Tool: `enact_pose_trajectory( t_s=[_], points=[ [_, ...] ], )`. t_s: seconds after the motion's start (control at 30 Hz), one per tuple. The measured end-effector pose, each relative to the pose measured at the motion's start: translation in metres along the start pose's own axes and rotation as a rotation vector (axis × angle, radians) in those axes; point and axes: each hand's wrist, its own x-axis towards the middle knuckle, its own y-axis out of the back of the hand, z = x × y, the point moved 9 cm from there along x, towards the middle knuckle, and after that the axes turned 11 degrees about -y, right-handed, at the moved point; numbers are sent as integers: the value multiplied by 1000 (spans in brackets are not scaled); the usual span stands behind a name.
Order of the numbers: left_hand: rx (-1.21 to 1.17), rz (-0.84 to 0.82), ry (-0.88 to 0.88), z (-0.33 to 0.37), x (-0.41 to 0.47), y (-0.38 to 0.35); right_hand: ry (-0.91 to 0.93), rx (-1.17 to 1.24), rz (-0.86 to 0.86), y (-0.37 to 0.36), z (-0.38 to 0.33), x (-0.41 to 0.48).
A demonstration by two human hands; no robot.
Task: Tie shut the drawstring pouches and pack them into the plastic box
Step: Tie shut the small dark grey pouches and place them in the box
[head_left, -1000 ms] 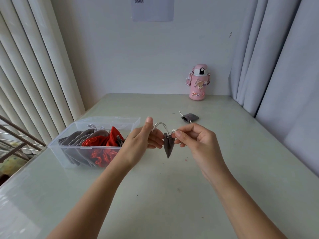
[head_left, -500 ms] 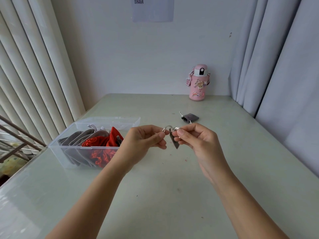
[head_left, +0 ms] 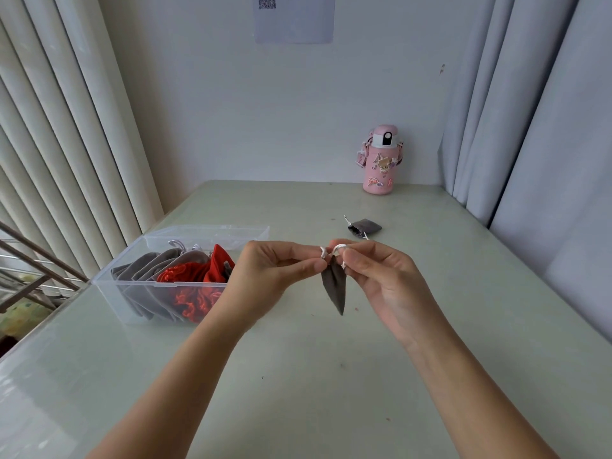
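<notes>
A small grey fabric drawstring pouch [head_left: 335, 286] is held above the pale green counter [head_left: 331, 376], its white cord [head_left: 332, 251] pinched by the left hand [head_left: 265, 283] and the right hand [head_left: 384, 283]. To the left, grey and red pouches [head_left: 175, 279] are packed in the clear plastic box [head_left: 132, 306]; another grey pouch [head_left: 364, 226] is seen lying further back.

We classify this as a room in a home. A pale green table [head_left: 298, 392] fills a wall corner, curtains [head_left: 530, 127] hang on both sides, a stickered pink bottle [head_left: 381, 167] stands at the back, and a QR-code sheet [head_left: 293, 18] is fixed above.
</notes>
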Motion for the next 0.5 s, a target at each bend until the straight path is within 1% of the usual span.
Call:
enact_pose_trajectory(
  t_s=[0.13,0.23,0.4,0.5],
  points=[
    [-76,35,18,1,-1,1,-17,27,-53,-8,0,-3],
    [-146,11,42,-1,-2,-4,46,-51,-40,-11,-4,-5],
    [-150,3,73,-6,-5,-9,191,-294,113,-3,-17,-11],
    [-96,11,95,-8,-4,-6,293,-507,159,-6,-22,-15]
  ],
)
